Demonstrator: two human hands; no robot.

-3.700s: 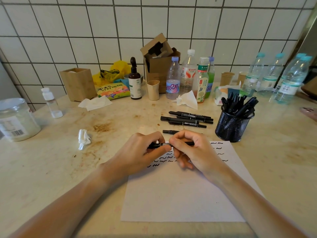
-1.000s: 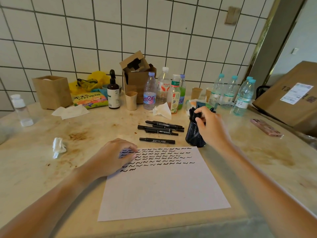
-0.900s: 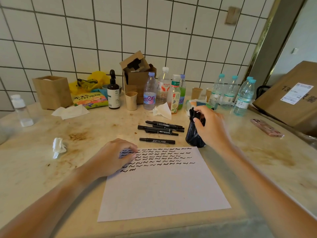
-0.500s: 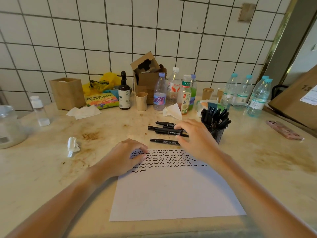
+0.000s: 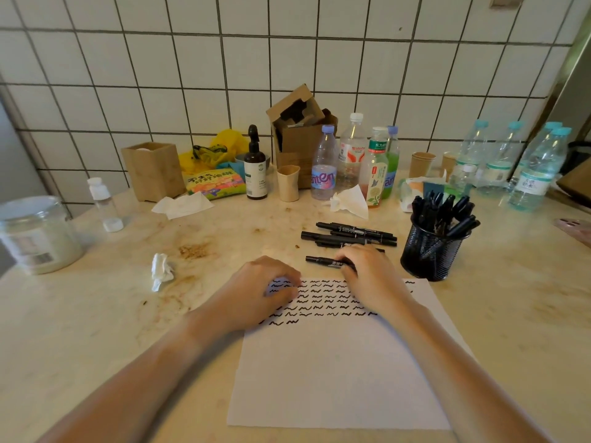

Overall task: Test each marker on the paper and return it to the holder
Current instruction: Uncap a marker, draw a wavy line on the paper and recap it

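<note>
here, head view: left hand [image 5: 262, 292] lies loosely curled on the paper [image 5: 339, 372], likely pinning it. right hand [image 5: 367, 276] pinches the nearest marker [image 5: 323, 260] just beyond the paper's far edge, probably lifting it for testing. holder [image 5: 430, 254] stands at the paper's far right corner.

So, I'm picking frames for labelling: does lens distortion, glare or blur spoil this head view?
Head view: wide-angle bending bows the white wall tiles toward the edges; daylight is soft and even, with no harsh glare on the white paper sheet; the black mesh marker holder and the black marker gripped by the right hand stay sharp; the forearms blur slightly at the bottom.
</note>
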